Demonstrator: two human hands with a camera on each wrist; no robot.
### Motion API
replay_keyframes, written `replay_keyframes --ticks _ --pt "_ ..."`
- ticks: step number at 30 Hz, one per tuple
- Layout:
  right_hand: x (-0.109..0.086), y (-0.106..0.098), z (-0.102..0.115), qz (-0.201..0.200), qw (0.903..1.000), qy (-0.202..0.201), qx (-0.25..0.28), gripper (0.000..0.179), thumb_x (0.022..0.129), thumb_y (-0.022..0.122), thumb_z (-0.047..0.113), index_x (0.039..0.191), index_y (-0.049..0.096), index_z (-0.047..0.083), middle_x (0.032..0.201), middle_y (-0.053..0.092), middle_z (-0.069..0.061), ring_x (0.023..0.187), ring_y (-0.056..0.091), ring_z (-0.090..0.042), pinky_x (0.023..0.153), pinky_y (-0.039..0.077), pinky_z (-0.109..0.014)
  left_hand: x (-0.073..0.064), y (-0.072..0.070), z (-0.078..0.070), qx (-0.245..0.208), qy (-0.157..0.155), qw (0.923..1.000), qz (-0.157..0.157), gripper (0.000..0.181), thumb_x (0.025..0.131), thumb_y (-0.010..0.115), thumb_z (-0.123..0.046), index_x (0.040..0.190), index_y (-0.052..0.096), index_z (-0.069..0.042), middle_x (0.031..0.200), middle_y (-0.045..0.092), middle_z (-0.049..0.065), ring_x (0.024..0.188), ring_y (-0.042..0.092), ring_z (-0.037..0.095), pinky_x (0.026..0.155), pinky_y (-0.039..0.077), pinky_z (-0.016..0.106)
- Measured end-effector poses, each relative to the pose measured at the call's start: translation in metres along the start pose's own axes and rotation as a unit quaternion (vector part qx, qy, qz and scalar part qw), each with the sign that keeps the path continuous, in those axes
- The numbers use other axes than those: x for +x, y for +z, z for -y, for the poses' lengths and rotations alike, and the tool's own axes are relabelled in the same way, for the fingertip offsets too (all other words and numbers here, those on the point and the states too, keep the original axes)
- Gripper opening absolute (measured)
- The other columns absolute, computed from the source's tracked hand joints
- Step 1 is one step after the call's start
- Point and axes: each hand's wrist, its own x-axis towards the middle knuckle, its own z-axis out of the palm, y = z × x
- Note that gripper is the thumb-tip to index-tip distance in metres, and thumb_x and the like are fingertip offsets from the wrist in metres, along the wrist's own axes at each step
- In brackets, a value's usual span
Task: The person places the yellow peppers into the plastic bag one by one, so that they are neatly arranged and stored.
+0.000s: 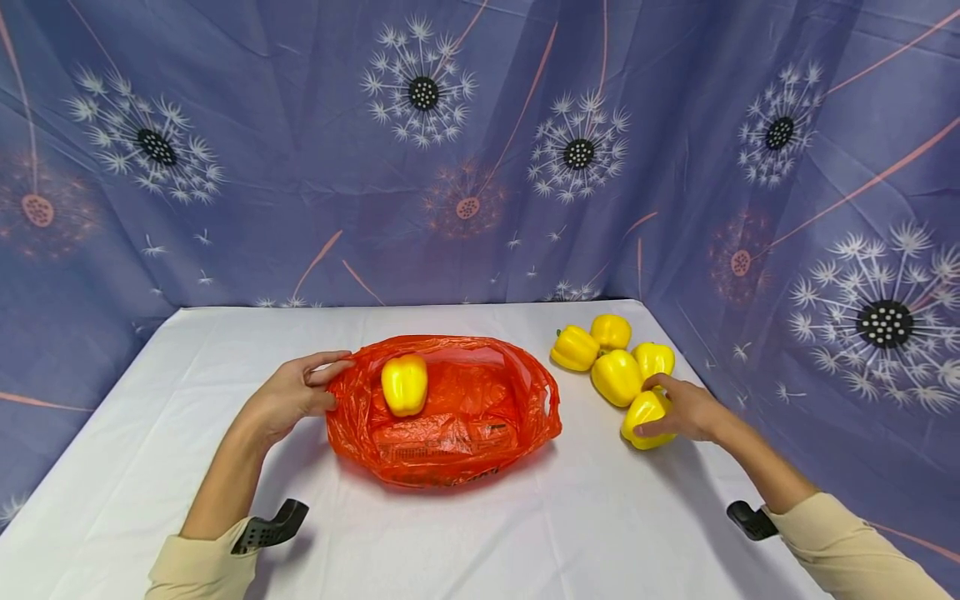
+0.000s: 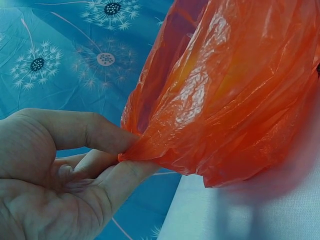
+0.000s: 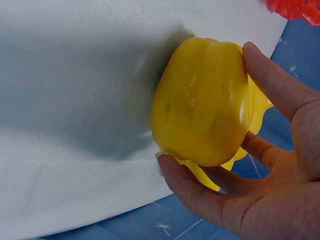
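My left hand (image 1: 294,395) pinches the left edge of a red plastic bag (image 1: 442,475) that lies spread wide on the table; the left wrist view shows thumb and finger on the thin film (image 2: 200,115). Inside the bag, toward its left side, sits one yellow bell pepper (image 1: 405,385). Over at the right, my right hand (image 1: 686,408) grips the nearest yellow bell pepper (image 1: 645,419) of a group. In the right wrist view, thumb and fingers spread around opposite sides of that pepper (image 3: 200,102), which is close over the white cloth.
Several more yellow bell peppers (image 1: 617,377) cluster behind the gripped one, near the table's right edge. A white cloth covers the table (image 1: 480,550). Blue curtains (image 1: 480,167) with a dandelion print hang behind and along the sides.
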Motion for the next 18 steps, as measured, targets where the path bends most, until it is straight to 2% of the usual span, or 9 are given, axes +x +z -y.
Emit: replay_keyframes --ticks 7,18 --pt "0.0 0.0031 0.0013 0.001 1.0 0.006 0.0 0.092 0.072 0.089 0.043 0.137 0.047 -0.006 0.133 0.054 -0.037 0.119 0.052 -0.053 0.097 0.045 -0.065 0.0003 0.0 0.0001 0.001 -0.003 1.0 0.001 0.082 0.076 0.057 0.011 0.155 0.037 0.0 0.155 0.044 0.022 0.106 0.057 0.003 0.066 0.052 0.026" --pt "0.0021 0.0049 0.0009 -0.007 0.9999 0.007 0.011 0.085 0.069 0.092 0.036 0.132 0.051 -0.004 0.127 0.059 -0.031 0.114 0.055 -0.047 0.094 0.046 -0.061 0.0004 -0.0006 0.0016 -0.001 0.004 1.0 0.003 0.081 0.076 0.056 0.012 0.154 0.038 0.0 0.154 0.044 0.023 0.105 0.057 0.003 0.064 0.049 0.025"
